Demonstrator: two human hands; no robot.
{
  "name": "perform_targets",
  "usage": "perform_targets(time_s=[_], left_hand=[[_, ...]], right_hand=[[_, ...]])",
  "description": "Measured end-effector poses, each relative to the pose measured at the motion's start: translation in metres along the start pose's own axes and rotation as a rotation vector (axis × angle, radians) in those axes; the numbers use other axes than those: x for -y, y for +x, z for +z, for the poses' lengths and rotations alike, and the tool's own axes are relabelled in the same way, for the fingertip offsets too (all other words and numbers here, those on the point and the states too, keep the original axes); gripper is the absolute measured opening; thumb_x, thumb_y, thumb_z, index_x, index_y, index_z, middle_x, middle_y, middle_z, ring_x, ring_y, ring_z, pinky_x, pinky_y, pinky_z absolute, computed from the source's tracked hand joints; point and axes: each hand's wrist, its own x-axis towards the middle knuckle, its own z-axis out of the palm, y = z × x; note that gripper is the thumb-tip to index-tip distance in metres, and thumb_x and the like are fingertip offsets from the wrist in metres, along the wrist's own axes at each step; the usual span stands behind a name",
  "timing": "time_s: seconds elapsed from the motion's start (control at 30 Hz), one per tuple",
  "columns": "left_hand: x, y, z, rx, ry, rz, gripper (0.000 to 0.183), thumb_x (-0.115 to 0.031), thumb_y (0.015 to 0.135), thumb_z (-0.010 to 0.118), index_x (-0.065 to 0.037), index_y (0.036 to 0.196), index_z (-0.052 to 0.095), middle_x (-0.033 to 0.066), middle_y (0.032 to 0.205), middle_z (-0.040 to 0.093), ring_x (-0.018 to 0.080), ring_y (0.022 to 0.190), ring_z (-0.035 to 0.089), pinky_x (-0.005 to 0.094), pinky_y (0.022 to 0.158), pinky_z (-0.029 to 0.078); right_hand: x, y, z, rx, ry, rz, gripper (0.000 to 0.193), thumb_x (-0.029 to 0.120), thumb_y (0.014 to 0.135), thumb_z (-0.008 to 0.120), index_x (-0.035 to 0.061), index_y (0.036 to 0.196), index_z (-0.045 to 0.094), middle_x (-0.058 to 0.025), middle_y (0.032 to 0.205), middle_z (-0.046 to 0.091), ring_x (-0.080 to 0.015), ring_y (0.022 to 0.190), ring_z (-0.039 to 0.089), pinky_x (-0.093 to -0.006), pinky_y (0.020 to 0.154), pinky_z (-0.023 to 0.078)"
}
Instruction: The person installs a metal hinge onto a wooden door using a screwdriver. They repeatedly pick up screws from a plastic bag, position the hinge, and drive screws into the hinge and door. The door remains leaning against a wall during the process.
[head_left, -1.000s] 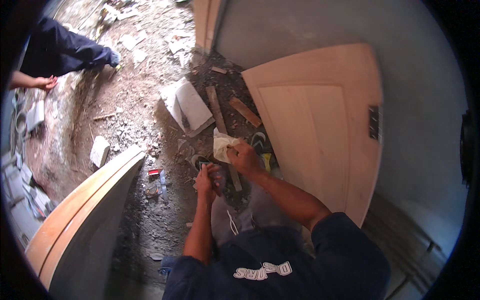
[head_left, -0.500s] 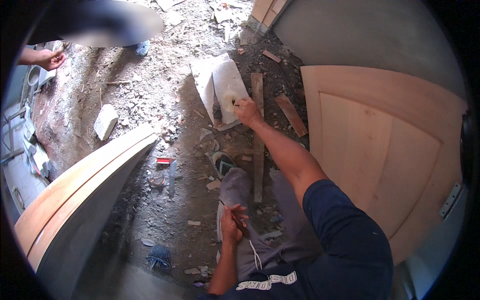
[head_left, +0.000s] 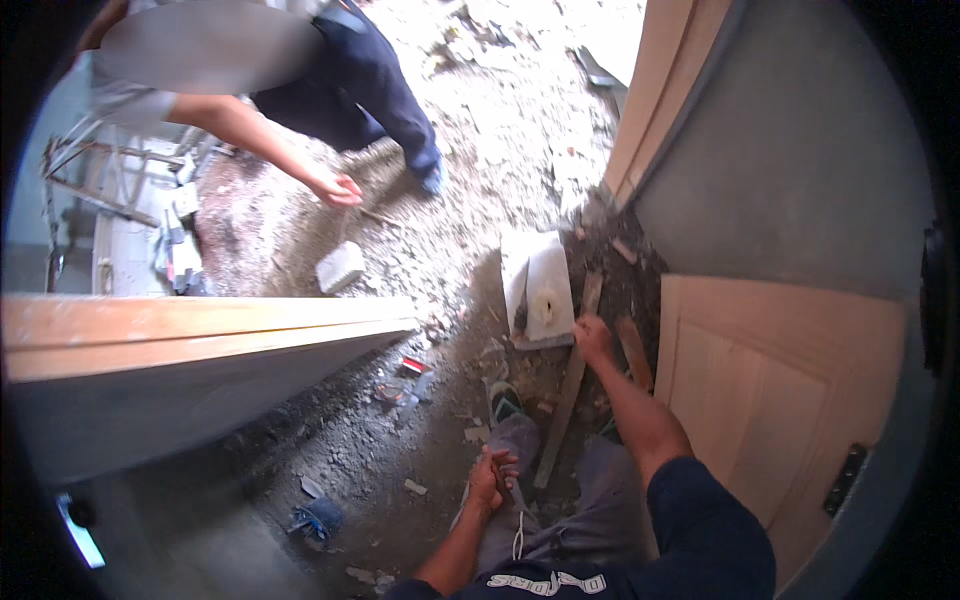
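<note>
On the rubble floor ahead lies a white slab (head_left: 560,285) with a yellowish patch and a dark spot near its near end. A second white piece (head_left: 515,265) lies against its left side. My right hand (head_left: 593,340), arm stretched forward, is at the slab's near right corner. Its fingers are closed, and whatever they hold is too small to make out. My left hand (head_left: 489,477) rests by my left knee with its fingers curled in. I cannot make out what is inside it. A long wooden strip (head_left: 565,400) lies on the floor under my right forearm.
A wooden panel door (head_left: 760,390) stands at right, a wooden-edged board (head_left: 210,325) juts in from the left. Another person's hand (head_left: 338,190) hangs above a white block (head_left: 340,267). A putty knife-like tool with red (head_left: 413,365) and a blue object (head_left: 318,517) lie on the ground.
The view has swung, bringing more of the other person into sight. My right hand has drawn back from the yellowish patch to the slab's corner. My left hand stays by the knee.
</note>
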Motion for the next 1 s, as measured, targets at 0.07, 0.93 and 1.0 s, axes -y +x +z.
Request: perform_targets(time_s=[0.07,0.93,1.0], left_hand=[[-0.001,-0.026,0.017,-0.010,-0.005,0.013,0.061,-0.063,0.103,0.042,-0.008,0.120,0.062,0.0076,0.098,0.071,0.0208,0.074,0.066,0.0338,0.059,0.047],[-0.022,-0.229,0.227,0.248,-0.087,0.557,0.021,-0.024,0.095,0.072,-0.004,0.101,0.068,0.0053,0.083,0.070,0.0132,0.064,0.065,0.0289,0.049,0.051],[-0.012,-0.218,0.211,0.229,-0.074,0.605,0.021,-0.022,0.094,0.073,-0.003,0.101,0.068,0.0067,0.084,0.071,0.0134,0.064,0.066,0.0297,0.049,0.052]], right_hand=[[0.026,-0.040,-0.034,-0.046,0.088,0.079,0.028,0.029,0.091,0.065,0.0031,0.100,0.071,-0.0176,0.103,0.069,-0.0354,0.095,0.067,-0.0467,0.082,0.051],[0.225,-0.260,-0.279,0.602,0.465,-0.026,0.023,0.027,0.102,0.061,0.0077,0.112,0.068,-0.0015,0.100,0.069,-0.0147,0.093,0.066,-0.0307,0.078,0.052],[0.233,-0.271,-0.274,0.672,0.421,-0.029,0.023,0.025,0.102,0.060,0.0074,0.117,0.066,-0.0031,0.104,0.069,-0.0164,0.099,0.067,-0.0306,0.080,0.053]])
